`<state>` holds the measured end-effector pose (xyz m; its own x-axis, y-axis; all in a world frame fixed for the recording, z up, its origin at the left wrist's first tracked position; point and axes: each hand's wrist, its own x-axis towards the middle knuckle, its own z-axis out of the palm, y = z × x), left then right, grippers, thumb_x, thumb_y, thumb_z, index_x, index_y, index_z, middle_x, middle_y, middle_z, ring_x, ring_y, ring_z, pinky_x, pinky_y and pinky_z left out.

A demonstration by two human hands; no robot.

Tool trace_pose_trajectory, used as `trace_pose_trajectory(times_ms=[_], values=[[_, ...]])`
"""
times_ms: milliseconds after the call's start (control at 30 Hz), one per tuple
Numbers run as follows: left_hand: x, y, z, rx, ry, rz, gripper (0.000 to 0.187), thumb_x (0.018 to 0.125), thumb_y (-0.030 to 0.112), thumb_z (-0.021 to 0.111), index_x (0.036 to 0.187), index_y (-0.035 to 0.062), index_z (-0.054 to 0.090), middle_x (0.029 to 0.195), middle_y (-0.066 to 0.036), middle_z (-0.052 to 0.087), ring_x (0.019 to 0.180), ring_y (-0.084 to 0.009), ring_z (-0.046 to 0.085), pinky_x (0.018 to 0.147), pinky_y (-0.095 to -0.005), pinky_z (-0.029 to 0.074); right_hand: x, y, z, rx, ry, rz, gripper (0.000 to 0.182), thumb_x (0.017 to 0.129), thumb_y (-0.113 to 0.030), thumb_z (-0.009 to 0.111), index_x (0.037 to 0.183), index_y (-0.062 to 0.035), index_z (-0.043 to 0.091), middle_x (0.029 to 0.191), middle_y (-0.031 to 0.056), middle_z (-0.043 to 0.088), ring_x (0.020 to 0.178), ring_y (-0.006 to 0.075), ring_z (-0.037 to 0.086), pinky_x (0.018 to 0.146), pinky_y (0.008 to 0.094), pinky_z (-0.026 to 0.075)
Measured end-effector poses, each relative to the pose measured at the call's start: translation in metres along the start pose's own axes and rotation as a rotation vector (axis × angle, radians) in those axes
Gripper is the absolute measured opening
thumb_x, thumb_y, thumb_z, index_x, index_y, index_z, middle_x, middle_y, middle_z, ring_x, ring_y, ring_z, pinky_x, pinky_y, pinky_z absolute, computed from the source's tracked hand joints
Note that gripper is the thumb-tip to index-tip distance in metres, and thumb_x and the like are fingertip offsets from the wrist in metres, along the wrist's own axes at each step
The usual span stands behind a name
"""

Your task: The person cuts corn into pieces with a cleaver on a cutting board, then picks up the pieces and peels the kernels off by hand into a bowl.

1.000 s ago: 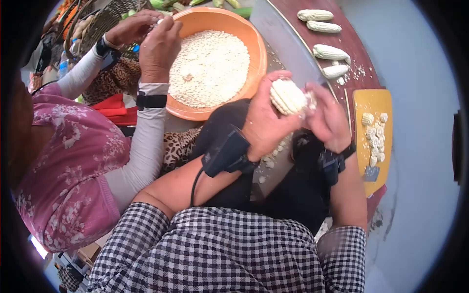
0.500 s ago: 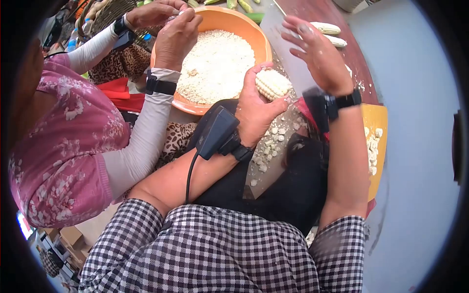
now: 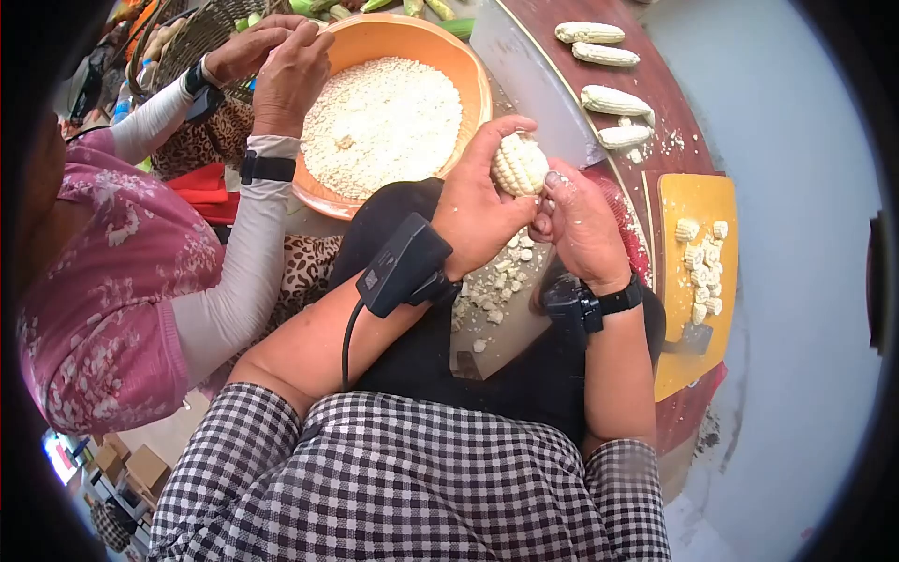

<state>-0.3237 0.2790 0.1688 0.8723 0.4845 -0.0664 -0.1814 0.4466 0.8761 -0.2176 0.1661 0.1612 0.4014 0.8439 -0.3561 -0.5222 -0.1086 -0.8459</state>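
Reddish-brown desk (image 3: 660, 94) runs along the right side of the work area, beside a pale blue-grey surface (image 3: 796, 234). Four white ears (image 3: 606, 56) lie on the desk's upper part. Below them is a yellow board (image 3: 676, 370), carrying short cob pieces (image 3: 702, 267) and a flat metal blade (image 3: 693, 339).

Work position: the corn ear (image 3: 520, 169) is held in the air in front of the wearer, just right of an orange basin (image 3: 479, 98) containing loose white kernels (image 3: 389, 122).

Left hand (image 3: 473, 192): grip closed around the ear. Fingers pass along its upper left side; the thumb bears on its lower side. The ear sits between them, with its kernel rows exposed towards the right.

Right hand (image 3: 585, 225): fingers curled, thumb at the ear's lower right edge. The ear lies up and left of this grip; whether a kernel is pinched there cannot be told.

Pale scraps (image 3: 496, 290) lie below the two hands, between the wearer's legs. At left, a co-worker in a pink floral top (image 3: 122, 290) holds both hands together at the basin's upper left rim.
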Motion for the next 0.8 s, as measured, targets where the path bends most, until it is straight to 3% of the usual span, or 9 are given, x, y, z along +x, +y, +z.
trace_pose_trajectory(times_ms=[167,400,600,800], values=[[0.0,-0.001,0.0,0.262,-0.081,-0.082,0.062,0.075,-0.008,0.062,0.131,0.0079,0.04,0.1,-0.005,0.054,0.09,-0.0099,0.055,0.075,-0.024,0.05,-0.009,0.001,-0.008,-0.238,-0.026,-0.052,0.033,0.095,-0.026,0.052,0.117,-0.0019,0.053,0.075,-0.0015,0.051,0.062,0.0044,0.047,0.055,0.0198,0.039],[0.003,-0.01,0.008,0.579,-0.138,-0.044,0.06,0.074,-0.006,0.063,0.128,0.0077,0.041,0.101,-0.006,0.053,0.091,-0.0114,0.055,0.074,-0.0255,0.05,-0.015,0.005,-0.024,-0.243,-0.043,0.017,0.025,0.093,-0.015,0.046,0.113,-0.0013,0.053,0.072,-0.0015,0.05,0.061,0.0052,0.045,0.054,0.0211,0.038],[0.007,-0.021,0.009,0.675,-0.159,0.007,0.06,0.072,-0.002,0.063,0.127,0.006,0.041,0.099,-0.006,0.053,0.089,-0.0125,0.054,0.074,-0.0261,0.048,-0.017,0.014,-0.034,-0.255,-0.018,0.007,0.024,0.085,-0.002,0.039,0.103,-0.0001,0.055,0.07,-0.0006,0.049,0.059,0.0059,0.044,0.052,0.0217,0.036],[0.006,-0.019,0.018,0.617,-0.185,-0.04,0.063,0.07,-0.002,0.061,0.129,0.0062,0.04,0.096,-0.006,0.053,0.085,-0.0121,0.053,0.074,-0.0261,0.047,-0.017,0.007,-0.052,-0.039,-0.152,0.083,0.018,0.088,-0.009,0.045,0.1,-0.0014,0.056,0.076,0.0009,0.054,0.063,0.0066,0.049,0.053,0.0211,0.039]])
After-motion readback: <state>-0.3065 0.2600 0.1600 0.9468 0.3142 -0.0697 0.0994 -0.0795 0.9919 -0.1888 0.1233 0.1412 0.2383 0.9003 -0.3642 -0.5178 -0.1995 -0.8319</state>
